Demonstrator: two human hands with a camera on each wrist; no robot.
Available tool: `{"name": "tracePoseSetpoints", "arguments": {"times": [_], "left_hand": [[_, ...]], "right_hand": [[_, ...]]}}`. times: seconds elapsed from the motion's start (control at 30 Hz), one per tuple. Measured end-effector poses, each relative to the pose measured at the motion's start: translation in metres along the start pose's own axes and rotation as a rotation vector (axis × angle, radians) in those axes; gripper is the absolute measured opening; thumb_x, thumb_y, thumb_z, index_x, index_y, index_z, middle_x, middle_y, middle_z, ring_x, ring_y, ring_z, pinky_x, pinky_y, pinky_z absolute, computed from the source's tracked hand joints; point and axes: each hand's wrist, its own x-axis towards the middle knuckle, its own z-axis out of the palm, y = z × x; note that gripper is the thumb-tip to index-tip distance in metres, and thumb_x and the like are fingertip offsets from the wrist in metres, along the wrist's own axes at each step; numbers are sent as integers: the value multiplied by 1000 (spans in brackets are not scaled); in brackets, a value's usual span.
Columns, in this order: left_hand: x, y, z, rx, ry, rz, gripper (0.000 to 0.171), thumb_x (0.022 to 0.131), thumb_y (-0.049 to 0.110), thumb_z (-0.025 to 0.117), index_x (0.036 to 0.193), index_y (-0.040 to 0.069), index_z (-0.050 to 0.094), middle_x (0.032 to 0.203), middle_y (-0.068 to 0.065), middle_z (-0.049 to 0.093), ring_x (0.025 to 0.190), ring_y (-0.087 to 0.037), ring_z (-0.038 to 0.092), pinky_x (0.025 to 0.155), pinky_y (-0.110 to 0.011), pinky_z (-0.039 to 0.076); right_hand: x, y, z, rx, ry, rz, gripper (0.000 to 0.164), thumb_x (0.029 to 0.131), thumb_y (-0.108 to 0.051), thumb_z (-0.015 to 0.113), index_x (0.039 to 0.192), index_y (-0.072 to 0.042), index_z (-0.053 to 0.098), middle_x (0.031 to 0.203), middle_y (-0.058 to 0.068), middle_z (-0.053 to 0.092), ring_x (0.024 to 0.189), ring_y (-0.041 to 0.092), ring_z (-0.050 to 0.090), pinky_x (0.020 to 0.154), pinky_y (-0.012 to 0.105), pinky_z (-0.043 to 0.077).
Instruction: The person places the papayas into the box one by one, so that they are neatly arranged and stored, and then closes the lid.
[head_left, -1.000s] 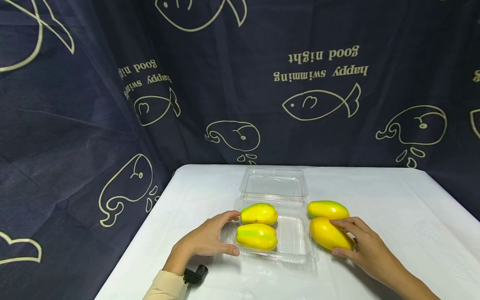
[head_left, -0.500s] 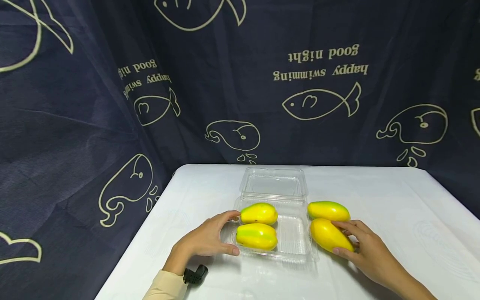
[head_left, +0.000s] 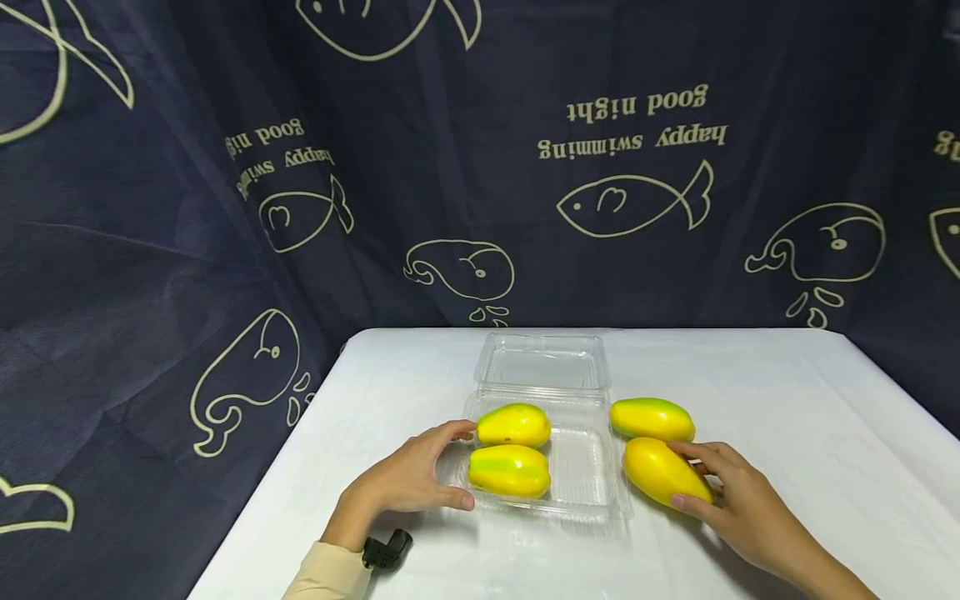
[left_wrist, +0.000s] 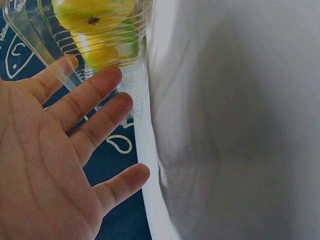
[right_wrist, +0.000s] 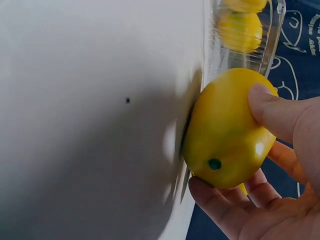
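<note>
My right hand (head_left: 738, 500) grips a yellow papaya (head_left: 663, 472) lying on the table, right of the container. In the right wrist view the thumb presses one side of this papaya (right_wrist: 232, 125), while fingers curl under the other. Just behind it lies another papaya (head_left: 652, 418), yellow with green. An unlidded clear plastic container (head_left: 581, 467) holds two papayas in its left half, a rear one (head_left: 513, 426) and a front one (head_left: 510, 472). At the container's left end my left hand (head_left: 408, 475) has its fingers spread; in the left wrist view its fingertips lie near the ribbed wall.
The container's clear lid (head_left: 542, 364) lies folded back behind it. A white cloth (head_left: 780, 400) covers the table. Dark fabric with fish and whale drawings (head_left: 450, 167) hangs behind and on the left. A black device (head_left: 387, 550) sits at the left wrist.
My right hand and its papaya have shifted slightly right and toward me, away from the papaya behind. The left hand stays in place. The head view has turned a little.
</note>
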Motion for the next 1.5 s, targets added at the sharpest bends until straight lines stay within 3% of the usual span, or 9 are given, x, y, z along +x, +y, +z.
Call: {"name": "tracePoseSetpoints", "arguments": {"times": [0.3,0.47,0.73,1.13,1.5], "left_hand": [[-2,-1,-3,-11,-3,-13,105,66,69,81,153,36,34,153,15,43,143,-16,42,117,-52,37],[-2,-3,-3,-15,3,-12,104,66,68,82,153,35,34,153,16,43,143,-16,42,117,-52,37],[-2,-4,-2,-7,7,-12,104,66,68,82,153,36,35,153,16,43,143,-15,43,117,-52,37],[-3,-2,-2,0,3,-16,104,66,68,82,153,34,35,154,14,44,143,-17,43,117,-54,37],[-1,0,0,-1,-3,-7,103,67,69,81,153,37,34,153,14,43,143,-17,43,116,-53,37]], "right_hand": [[1,-2,-5,5,-5,9,62,80,-34,84,135,-19,60,122,5,61,101,4,57,74,38,61],[3,-3,-8,9,27,-6,62,79,-30,85,134,-18,61,120,4,62,100,-5,53,72,37,61],[7,-10,-14,56,111,-90,63,78,-19,87,135,-18,60,121,4,62,102,-15,48,71,18,58],[21,-28,-18,101,117,-75,61,81,-22,85,137,-18,59,124,4,63,103,-18,47,72,20,58],[40,-37,-10,135,89,-80,61,83,-26,83,139,-20,58,125,2,61,105,-12,52,78,24,60]]}}
